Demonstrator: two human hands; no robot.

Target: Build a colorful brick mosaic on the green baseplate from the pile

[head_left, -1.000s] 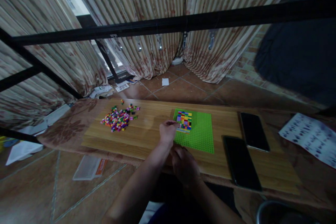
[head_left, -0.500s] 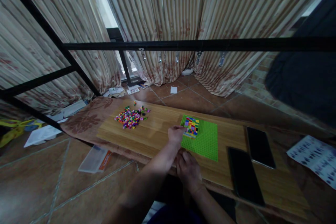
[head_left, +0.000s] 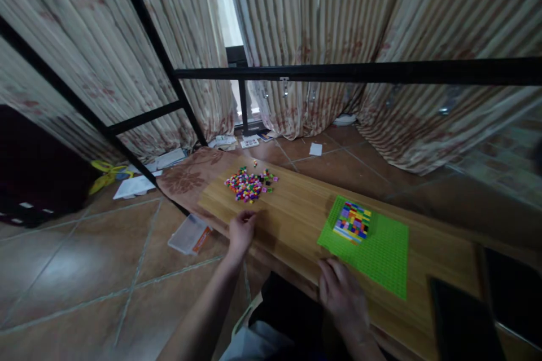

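My left hand [head_left: 243,232] is over the near edge of the wooden board, short of a pile of small multicoloured toy bricks [head_left: 245,185]. Its fingers are drawn together, and nothing shows at their tips. My right hand [head_left: 342,293] rests low at the board's front edge, beside the near left side of a green baseplate [head_left: 387,256]. Its fingers are curled in, hiding whatever may be inside. On the baseplate's left part sits a square block of built bricks [head_left: 353,221] with a mixed-colour top; neither hand touches it.
The wooden board [head_left: 296,217] lies on a brown patterned cloth [head_left: 190,172]. Two dark flat devices [head_left: 461,316] lie at its right end. A clear plastic box [head_left: 188,234] is on the tiled floor at left. A black metal rail [head_left: 339,71] crosses before the curtains.
My left hand has left the brick block and moved left toward the loose pile. My right hand stays near the board's front edge, now apart from the left. The view has turned left.
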